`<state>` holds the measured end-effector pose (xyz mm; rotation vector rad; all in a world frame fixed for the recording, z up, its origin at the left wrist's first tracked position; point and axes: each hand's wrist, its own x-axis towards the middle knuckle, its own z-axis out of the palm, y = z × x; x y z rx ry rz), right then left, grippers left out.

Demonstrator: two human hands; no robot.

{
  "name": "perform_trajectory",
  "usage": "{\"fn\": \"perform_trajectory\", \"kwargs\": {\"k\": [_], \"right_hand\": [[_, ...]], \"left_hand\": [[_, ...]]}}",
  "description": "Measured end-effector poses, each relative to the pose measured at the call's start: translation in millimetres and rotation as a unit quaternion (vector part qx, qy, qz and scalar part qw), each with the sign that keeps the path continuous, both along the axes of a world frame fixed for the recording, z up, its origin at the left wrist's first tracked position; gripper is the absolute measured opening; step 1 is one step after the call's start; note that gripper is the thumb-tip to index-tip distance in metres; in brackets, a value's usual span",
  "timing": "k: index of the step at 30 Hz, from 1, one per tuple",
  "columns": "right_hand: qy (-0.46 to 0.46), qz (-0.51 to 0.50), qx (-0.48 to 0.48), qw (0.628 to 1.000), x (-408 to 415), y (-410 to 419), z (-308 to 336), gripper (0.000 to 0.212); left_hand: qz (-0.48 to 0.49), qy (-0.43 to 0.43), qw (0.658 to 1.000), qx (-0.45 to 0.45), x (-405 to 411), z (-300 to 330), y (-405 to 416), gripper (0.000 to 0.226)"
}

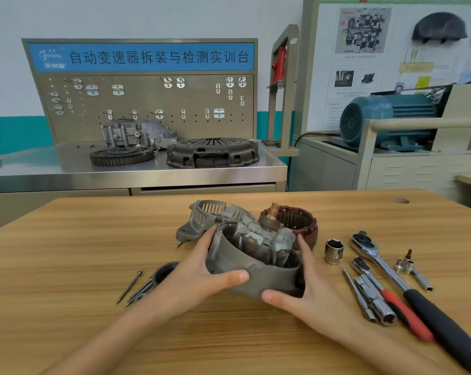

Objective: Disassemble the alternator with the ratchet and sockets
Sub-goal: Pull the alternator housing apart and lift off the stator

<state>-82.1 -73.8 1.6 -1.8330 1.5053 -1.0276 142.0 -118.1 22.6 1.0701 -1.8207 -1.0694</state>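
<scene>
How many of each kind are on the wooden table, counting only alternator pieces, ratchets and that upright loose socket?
Alternator pieces: 3 (housing with rotor, end frame, copper stator)
Ratchets: 2 (black-handled ratchet, red-handled ratchet)
Upright socket: 1
Total: 6

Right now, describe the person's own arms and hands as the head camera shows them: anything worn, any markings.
Both forearms enter from the bottom edge, bare as far as the frame shows: no sleeve or cuff in view. The left hand and the right hand wear no gloves. No ring, watch, bracelet or marking shows on either. Fingernails are short and unpainted.
</scene>
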Motion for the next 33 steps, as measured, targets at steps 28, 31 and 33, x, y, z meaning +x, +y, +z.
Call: {"fn": "perform_trajectory", "kwargs": {"k": [28,31,33], "right_hand": [[-0.010,0.081,-0.023,0.996,-13,-2,7,0.087],[0.035,0.116,0.037,0.992,-30,-1,16,0.078],[0.082,0.124,0.084,0.985,-48,-2,30,0.065]], "left_hand": [[0.027,-0.112,0.991,-0.075,13,-7,13,0.134],[-0.049,-0.157,0.985,-0.051,26,4,9,0.110],[-0.077,-0.184,0.979,-0.051,40,21,-4,0.077]]}}
